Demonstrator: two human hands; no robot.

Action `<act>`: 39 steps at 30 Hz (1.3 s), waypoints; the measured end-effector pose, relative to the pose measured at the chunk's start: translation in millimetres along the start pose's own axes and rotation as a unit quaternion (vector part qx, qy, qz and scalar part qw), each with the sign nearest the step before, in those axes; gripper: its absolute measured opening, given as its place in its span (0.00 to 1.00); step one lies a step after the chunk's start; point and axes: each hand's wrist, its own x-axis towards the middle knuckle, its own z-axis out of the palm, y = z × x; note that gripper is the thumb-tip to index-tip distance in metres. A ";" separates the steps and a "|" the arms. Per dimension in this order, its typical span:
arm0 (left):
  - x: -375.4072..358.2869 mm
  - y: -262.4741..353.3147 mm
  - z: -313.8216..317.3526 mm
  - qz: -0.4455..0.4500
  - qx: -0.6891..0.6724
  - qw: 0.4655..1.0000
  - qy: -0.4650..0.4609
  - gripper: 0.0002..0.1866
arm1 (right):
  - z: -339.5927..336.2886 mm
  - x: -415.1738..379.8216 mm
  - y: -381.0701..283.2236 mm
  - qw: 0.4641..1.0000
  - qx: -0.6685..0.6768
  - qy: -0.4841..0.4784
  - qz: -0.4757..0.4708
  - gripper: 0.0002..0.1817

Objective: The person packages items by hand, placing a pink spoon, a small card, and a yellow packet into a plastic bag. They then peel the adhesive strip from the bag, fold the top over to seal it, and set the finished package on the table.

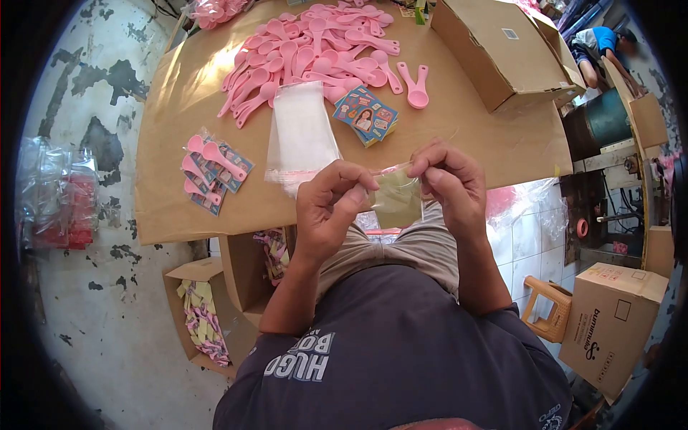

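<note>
A clear plastic bag (pixel 398 195) with a yellowish card in it hangs between my hands, above my lap at the table's near edge. My left hand (pixel 331 208) pinches its left upper corner between thumb and fingers. At the other upper corner, my right hand (pixel 454 188) grips it the same way. Just beyond my left hand lies a stack of flat clear bags (pixel 304 129). Blue printed cards (pixel 365 115) are stacked to the right of it. Several packed pink spoons with cards (pixel 215 170) lie at the table's left.
Pink measuring spoons (pixel 315 54) are heaped on the far side of the brown-covered table (pixel 494 147). A cardboard box (pixel 494 54) stands at the far right. Filled boxes (pixel 204 319) sit below on the left, a plastic stool (pixel 550 309) on the right. Another person (pixel 600 43) bends over beyond.
</note>
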 end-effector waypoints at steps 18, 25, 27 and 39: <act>-9.3 5.0 -27.1 -0.007 0.093 0.995 0.030 0.16 | 23.5 4.8 7.6 0.994 -0.107 -0.009 -0.034 0.15; 0.2 31.2 -128.3 0.189 0.193 0.935 0.228 0.18 | -0.2 -0.7 18.7 0.957 -0.277 0.079 -0.040 0.06; -0.9 41.7 -149.0 0.170 0.168 0.932 0.274 0.19 | -9.6 -2.0 19.0 0.949 -0.295 0.102 -0.041 0.05; 31.0 -8.5 -112.4 -0.066 0.436 0.873 0.209 0.18 | 0.5 63.2 48.8 0.848 -0.503 0.121 -0.115 0.19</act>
